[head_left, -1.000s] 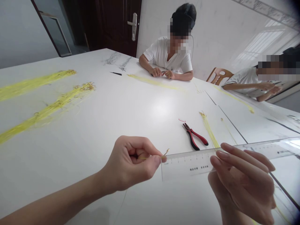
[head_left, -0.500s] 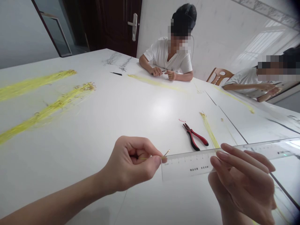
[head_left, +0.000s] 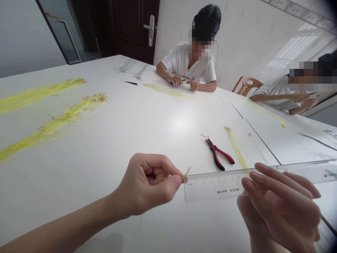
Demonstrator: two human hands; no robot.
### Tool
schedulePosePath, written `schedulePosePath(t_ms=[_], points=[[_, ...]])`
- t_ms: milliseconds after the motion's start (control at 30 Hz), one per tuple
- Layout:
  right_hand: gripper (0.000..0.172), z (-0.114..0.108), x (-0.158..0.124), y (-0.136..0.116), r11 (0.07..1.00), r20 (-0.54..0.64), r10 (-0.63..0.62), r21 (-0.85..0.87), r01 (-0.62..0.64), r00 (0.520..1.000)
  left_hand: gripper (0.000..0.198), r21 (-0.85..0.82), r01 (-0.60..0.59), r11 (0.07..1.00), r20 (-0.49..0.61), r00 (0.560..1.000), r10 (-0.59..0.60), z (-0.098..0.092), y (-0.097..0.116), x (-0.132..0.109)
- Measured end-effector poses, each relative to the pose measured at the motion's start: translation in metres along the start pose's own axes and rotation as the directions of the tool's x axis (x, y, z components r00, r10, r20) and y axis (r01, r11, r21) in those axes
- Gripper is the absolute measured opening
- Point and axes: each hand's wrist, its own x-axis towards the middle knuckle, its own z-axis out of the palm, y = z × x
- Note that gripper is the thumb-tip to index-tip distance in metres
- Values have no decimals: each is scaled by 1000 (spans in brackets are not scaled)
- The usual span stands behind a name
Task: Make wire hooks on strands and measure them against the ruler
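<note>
Wire (head_left: 186, 172): thin, yellow, pinched in closed left hand (head_left: 150, 184) above table's (head_left: 118, 147) near edge; hooked tip pointing right and slightly up, just beside ruler's left end; ruler (head_left: 218, 184): clear, long axis left to right, gripped between thumb and nearly straight fingers of right hand (head_left: 279, 207); pliers (head_left: 219, 158) flat just beyond; yellow strand bundles (head_left: 52, 123) toward left edge.

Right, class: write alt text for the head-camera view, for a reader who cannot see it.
The left hand pinches a yellow strand at the end of a clear ruler held by the right hand, above a white table with red pliers. A seated person works opposite.
</note>
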Motion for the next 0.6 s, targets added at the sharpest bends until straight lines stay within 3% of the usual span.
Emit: schedulePosePath(t_ms=[167,400,600], points=[[34,8,0,8,995,-168,-98,-2,99,981,8,-16,3,1000,-27,1000,-4,-3,-3,0],[35,5,-5,3,1000,-76,5,-18,-7,997,9,-22,8,1000,-22,1000,-8,-1,-2,1],[34,5,-5,3,1000,-103,4,2,-4,995,13,7,-7,1000,7,1000,7,0,-3,1]])
